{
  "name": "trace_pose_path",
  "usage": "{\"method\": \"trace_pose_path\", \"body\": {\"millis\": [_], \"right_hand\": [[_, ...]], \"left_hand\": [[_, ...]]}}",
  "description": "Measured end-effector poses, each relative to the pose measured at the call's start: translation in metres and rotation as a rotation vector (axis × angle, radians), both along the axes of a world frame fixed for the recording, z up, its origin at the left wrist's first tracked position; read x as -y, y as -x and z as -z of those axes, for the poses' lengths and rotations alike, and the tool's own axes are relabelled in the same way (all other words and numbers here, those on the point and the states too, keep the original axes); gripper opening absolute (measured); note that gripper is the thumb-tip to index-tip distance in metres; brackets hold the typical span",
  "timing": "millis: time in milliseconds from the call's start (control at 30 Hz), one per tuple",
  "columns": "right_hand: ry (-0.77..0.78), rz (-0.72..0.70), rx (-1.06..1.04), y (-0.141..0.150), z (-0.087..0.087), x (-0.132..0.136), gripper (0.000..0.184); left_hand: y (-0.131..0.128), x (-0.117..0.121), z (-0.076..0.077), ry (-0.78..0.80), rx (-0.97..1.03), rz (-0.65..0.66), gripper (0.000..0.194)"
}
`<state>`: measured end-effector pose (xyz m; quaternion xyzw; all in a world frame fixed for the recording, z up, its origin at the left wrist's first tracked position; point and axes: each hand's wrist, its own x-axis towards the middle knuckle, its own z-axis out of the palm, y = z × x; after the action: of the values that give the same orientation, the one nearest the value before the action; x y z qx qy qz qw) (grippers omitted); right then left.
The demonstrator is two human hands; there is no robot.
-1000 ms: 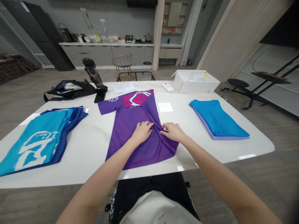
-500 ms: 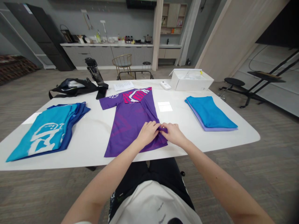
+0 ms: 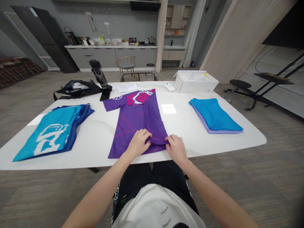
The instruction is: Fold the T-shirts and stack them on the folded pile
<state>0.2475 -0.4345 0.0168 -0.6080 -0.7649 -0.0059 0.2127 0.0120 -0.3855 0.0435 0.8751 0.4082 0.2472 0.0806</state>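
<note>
A purple T-shirt (image 3: 133, 120) with a red and white pattern near its collar lies on the white table (image 3: 102, 133) in front of me. Its right side is folded over toward the middle, and one sleeve sticks out at the left. My left hand (image 3: 139, 141) pinches the upper layer near the middle of the lower hem. At the hem's right corner, my right hand (image 3: 176, 147) grips the same layer. The cloth is raised slightly between the two hands. Some fingertips are hidden behind the fabric.
Left of the shirt lies a stack of blue and turquoise shirts (image 3: 51, 136). Folded blue and lilac cloths (image 3: 215, 114) lie on the right. Toward the back are a black bag (image 3: 78, 88), a dark bottle (image 3: 98, 74), a paper sheet (image 3: 127, 87) and a white box (image 3: 197, 83).
My hands were close together at the shirt's right edge. Now they are apart, the left one further left and lower, the right one slightly lower, with the hem stretched between them.
</note>
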Motion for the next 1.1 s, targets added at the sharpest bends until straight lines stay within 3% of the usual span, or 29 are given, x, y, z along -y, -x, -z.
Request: {"method": "trace_pose_path", "body": {"millis": [200,633,767,900,1000,1100], "right_hand": [[0.019,-0.204,-0.023,-0.026,0.005,0.009,0.023],[0.033,-0.315,0.01,-0.039,0.004,0.023,0.028],[0.064,-0.344,0.003,-0.04,0.002,0.027,0.017],[0.09,-0.334,-0.022,-0.039,-0.001,0.022,0.022],[0.119,-0.314,-0.065,-0.037,-0.007,0.006,0.028],[0.184,-0.308,-0.117,-0.033,-0.017,-0.023,0.028]], "left_hand": [[0.032,0.015,0.011,-0.026,-0.281,0.106,0.014],[0.033,0.027,0.016,-0.02,-0.259,0.12,0.021],[0.034,0.033,0.012,0.107,-0.216,0.143,0.019],[0.032,0.04,0.004,0.263,-0.11,0.172,0.018],[0.03,0.039,-0.005,0.387,-0.066,0.221,0.019],[0.033,0.02,-0.016,0.512,-0.015,0.28,0.022]]}}
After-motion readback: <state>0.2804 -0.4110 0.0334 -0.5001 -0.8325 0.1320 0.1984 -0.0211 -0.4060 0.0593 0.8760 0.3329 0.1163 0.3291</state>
